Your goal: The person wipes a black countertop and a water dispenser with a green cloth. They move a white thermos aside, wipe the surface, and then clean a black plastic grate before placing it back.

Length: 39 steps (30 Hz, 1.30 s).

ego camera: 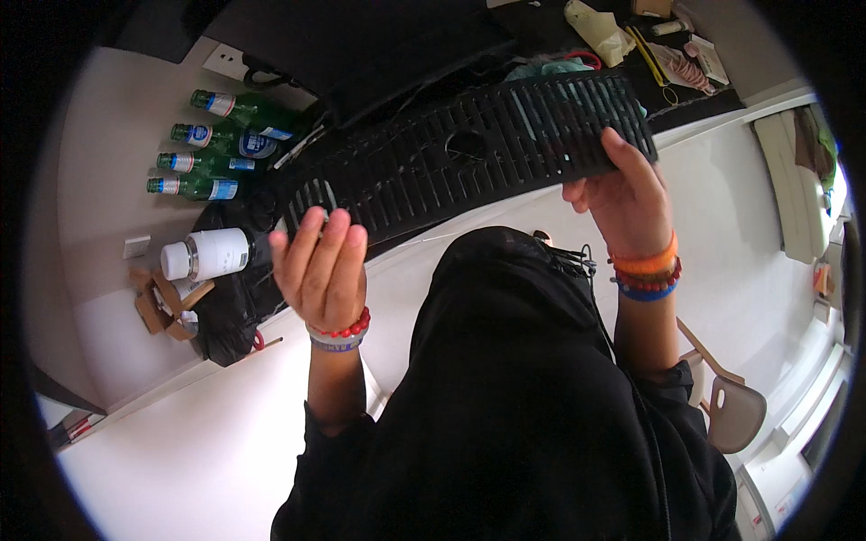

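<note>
A long black slotted panel (406,179) with a round hole near its middle slants across the view, its right end higher. My right hand (629,193) grips this panel at the right end, thumb on the upper face and fingers under the near edge. In front of the left end is my left hand (328,277), fingers raised and slightly spread, with nothing seen in it. Whether its fingertips touch the panel is unclear. Through the slots on the right, parts of a pale green cloth (551,67) show.
Several green glass bottles (223,142) stand at the left by a wall socket (226,62). Nearer are a white-labelled bottle (220,255), a torn cardboard box (155,304) and a black plastic bag (226,331). A dark monitor-like panel (365,47) is behind. A chair (737,416) stands right.
</note>
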{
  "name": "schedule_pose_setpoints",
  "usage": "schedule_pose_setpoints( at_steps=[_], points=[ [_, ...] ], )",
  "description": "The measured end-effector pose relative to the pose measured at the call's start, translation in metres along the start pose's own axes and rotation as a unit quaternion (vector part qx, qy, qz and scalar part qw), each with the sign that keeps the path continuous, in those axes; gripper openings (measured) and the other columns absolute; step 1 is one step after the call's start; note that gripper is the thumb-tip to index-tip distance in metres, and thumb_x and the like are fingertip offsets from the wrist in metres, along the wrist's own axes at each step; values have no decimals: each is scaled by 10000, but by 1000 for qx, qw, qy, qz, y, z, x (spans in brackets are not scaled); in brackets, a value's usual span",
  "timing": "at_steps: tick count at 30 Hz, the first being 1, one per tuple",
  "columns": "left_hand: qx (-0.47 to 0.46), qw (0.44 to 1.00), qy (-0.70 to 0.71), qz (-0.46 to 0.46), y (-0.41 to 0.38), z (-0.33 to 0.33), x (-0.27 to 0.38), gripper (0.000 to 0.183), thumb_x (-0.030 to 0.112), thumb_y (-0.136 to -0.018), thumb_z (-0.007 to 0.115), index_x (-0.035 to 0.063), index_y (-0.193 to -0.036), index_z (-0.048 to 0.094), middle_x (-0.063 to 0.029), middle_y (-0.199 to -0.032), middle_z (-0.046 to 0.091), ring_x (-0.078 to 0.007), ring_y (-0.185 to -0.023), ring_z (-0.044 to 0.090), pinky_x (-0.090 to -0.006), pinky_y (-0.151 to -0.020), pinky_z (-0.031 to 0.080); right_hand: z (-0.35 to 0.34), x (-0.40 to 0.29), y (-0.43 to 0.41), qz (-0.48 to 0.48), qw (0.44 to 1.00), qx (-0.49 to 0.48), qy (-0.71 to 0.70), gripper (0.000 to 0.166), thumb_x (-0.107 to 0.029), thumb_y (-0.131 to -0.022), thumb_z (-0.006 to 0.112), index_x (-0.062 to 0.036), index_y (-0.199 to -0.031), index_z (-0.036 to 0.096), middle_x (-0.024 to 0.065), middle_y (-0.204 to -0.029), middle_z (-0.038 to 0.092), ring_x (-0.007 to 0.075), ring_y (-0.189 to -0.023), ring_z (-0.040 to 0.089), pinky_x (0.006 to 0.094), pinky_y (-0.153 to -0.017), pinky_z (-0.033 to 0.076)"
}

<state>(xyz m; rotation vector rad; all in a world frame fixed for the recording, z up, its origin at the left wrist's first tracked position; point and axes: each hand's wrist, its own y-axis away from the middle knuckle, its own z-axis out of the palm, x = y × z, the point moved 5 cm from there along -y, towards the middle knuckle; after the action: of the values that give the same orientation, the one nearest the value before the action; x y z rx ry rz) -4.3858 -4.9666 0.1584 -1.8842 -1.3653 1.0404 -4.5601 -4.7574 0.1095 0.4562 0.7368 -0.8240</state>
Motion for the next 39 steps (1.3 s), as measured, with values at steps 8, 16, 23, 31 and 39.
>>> schedule_pose_setpoints(
  at_steps=[8,16,23,31,39],
  points=[
    [73,996,27,-38,-16,-40,-2,410,111,-864,550,-35,-1227,429,-219,-1294,439,-386,-1236,396,-521,-1068,259,27,-26,31,-98,993,-59,-41,416,-247,-948,373,117,-1134,450,249,-892,619,255,-584,628,303,-486,502],
    [160,772,377,-486,-15,-45,-8,581,377,-931,407,-95,-1259,319,-267,-1229,457,-307,-1097,526,-385,-898,478,22,-27,38,-117,986,-54,-109,438,-243,-947,376,105,-1213,375,279,-983,570,276,-660,608,310,-489,506],
    [207,675,490,-511,-21,-45,-4,436,201,-879,577,-101,-1168,454,-218,-1099,575,-250,-990,597,-370,-850,503,18,-27,31,-133,961,-201,-138,391,-194,-966,327,21,-1291,366,244,-1222,496,310,-987,601,316,-609,590],
    [221,697,473,-491,-28,-50,2,429,189,-859,604,-100,-1144,468,-200,-1006,616,-221,-833,641,-320,-682,555,7,-21,35,-132,984,-50,-109,377,-228,-976,316,9,-1251,419,229,-1136,563,222,-620,647,233,-459,504],
    [229,677,480,-509,-10,-38,-1,320,79,-878,552,-75,-1153,490,-184,-1063,597,-217,-929,611,-332,-796,515,-13,-14,29,-117,990,74,-36,347,-163,-935,432,-12,-1248,408,178,-1006,609,184,-615,614,242,-429,461]
  ],
)
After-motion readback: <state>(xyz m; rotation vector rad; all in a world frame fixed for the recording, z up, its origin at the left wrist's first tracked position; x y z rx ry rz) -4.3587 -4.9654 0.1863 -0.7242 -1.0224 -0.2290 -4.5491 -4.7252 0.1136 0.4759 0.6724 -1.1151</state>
